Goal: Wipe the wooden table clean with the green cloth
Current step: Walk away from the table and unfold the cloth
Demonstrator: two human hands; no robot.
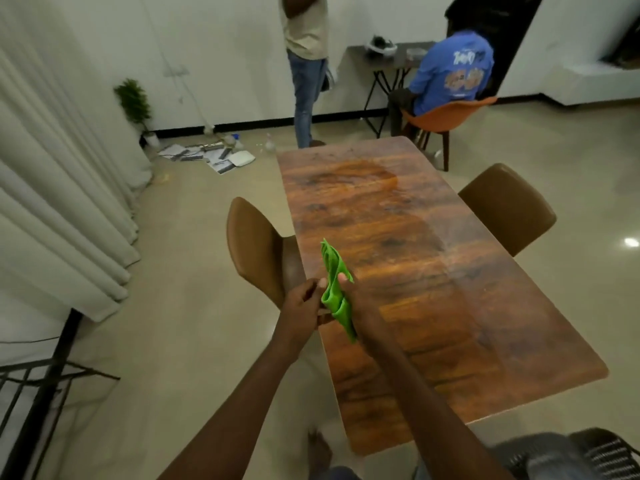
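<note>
The green cloth (pixel 335 291) is bunched up in the air above the left edge of the wooden table (pixel 433 271). My right hand (pixel 360 308) grips it from the right, thumb pressed on its upper part. My left hand (pixel 302 301) pinches the cloth's left side with curled fingers. A damp-looking patch (pixel 363 176) shows on the far part of the tabletop.
Brown chairs stand at the table's left side (pixel 256 247) and right side (pixel 509 209). A dark chair (pixel 568 452) is at the near right. A person stands at the far wall (pixel 306 64), another sits on an orange chair (pixel 450 81). Papers litter the floor (pixel 211 155).
</note>
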